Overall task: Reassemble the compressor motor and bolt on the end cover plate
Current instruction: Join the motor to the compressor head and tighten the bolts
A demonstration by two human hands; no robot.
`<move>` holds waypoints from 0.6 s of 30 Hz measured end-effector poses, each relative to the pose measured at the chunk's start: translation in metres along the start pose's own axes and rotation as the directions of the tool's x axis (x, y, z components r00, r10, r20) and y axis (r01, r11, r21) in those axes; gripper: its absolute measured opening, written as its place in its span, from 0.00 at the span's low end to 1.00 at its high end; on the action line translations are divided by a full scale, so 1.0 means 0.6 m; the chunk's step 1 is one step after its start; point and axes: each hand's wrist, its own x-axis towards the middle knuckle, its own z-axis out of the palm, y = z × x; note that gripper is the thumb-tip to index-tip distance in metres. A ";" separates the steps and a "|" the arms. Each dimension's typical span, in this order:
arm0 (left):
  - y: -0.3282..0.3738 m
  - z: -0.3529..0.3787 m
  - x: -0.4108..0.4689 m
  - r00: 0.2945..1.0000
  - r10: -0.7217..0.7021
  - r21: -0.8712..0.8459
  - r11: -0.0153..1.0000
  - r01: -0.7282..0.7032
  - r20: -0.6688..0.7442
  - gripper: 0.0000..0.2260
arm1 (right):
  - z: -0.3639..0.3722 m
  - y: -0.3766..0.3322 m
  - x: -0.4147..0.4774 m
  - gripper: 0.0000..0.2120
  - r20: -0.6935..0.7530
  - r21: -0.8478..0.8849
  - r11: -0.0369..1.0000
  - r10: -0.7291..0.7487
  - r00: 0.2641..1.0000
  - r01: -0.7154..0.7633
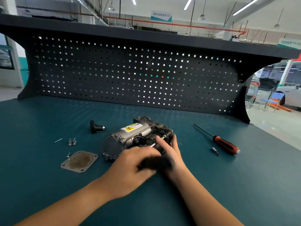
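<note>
At the middle of the teal bench (48, 185): compressor motor (138, 134), one unit, lying on its side with a yellow warning label facing up and its rounded end pointing near-left.

Right hand (170, 152): gripping the motor's near-right end, thumb lying on top and fingers wrapping round the right side.

Left hand (130, 165): reaching in from the near left, fingers curling round a dark part (154, 163), which is blurring too much to identify. The part is sitting just near of the motor, beside the right wrist.

End cover plate (79, 161): lying flat on the bench near-left of the motor and apart from it, stained face up, with holes showing at its corners.

Short screw (68, 155): lying just beside the plate's far-left corner.

Bolt cluster (72, 142): sitting farther back, left of the motor; the count is not clear.

Long screw (58, 140): lying just left of the cluster.

Black elbow fitting (96, 127): resting far-left of the motor.

Screwdriver (226, 144): red-and-black handle, lying well right of the motor, shaft pointing far-left.

Driver bit (215, 150): lying just left of the handle.

Perforated back panel (130, 75): standing along the bench's far edge.
</note>
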 end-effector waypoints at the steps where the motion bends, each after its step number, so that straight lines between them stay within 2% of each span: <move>1: -0.004 0.002 0.001 0.979 -0.154 -0.140 0.981 0.135 -0.133 0.04 | 0.000 0.001 0.000 0.52 0.014 -0.002 1.000 0.001 1.000 -0.001; 3: -0.018 -0.006 0.001 0.831 -0.423 -0.347 0.888 0.301 -0.361 0.05 | -0.004 0.003 0.002 0.52 0.030 -0.001 1.000 0.007 1.000 -0.007; 4: -0.031 -0.014 -0.003 0.739 -0.532 -0.420 0.831 0.363 -0.414 0.06 | -0.005 0.003 0.002 0.52 0.036 -0.001 1.000 0.010 0.999 -0.010; 6: -0.051 -0.028 -0.011 0.601 -0.713 -0.575 0.678 0.458 -0.361 0.08 | -0.006 0.001 0.000 0.54 0.042 0.004 1.000 0.012 0.999 -0.012; 7: -0.057 -0.031 -0.015 0.578 -0.752 -0.601 0.631 0.490 -0.318 0.08 | -0.006 0.000 0.000 0.55 0.042 0.007 1.000 0.014 0.999 -0.014; 8: -0.057 -0.032 -0.017 0.583 -0.754 -0.574 0.633 0.519 -0.304 0.08 | -0.005 0.000 -0.001 0.55 0.044 0.012 1.000 0.015 0.999 -0.015; 9: -0.053 -0.031 -0.016 0.616 -0.718 -0.506 0.681 0.529 -0.324 0.07 | -0.005 0.000 -0.002 0.55 0.046 0.015 1.000 0.013 0.999 -0.013; 11: -0.031 -0.031 -0.008 0.725 -0.573 -0.342 0.816 0.466 -0.381 0.04 | -0.005 0.002 -0.003 0.53 0.044 0.014 1.000 0.005 0.999 -0.005; 12: -0.017 -0.031 -0.004 0.787 -0.498 -0.271 0.865 0.422 -0.365 0.04 | -0.005 0.002 -0.004 0.52 0.043 0.013 1.000 -0.002 0.999 0.001; 14: 0.004 -0.030 -0.001 0.889 -0.384 -0.162 0.922 0.352 -0.250 0.07 | -0.005 0.003 -0.006 0.51 0.036 0.003 1.000 -0.018 0.999 0.017; 15: 0.012 -0.028 0.001 0.918 -0.346 -0.109 0.937 0.331 -0.194 0.07 | -0.005 0.003 -0.007 0.50 0.031 -0.008 1.000 -0.020 0.999 0.020; 18: 0.022 -0.018 0.004 0.955 -0.283 -0.001 0.959 0.284 -0.089 0.06 | -0.004 0.002 -0.006 0.45 0.015 -0.034 0.999 -0.020 1.000 0.020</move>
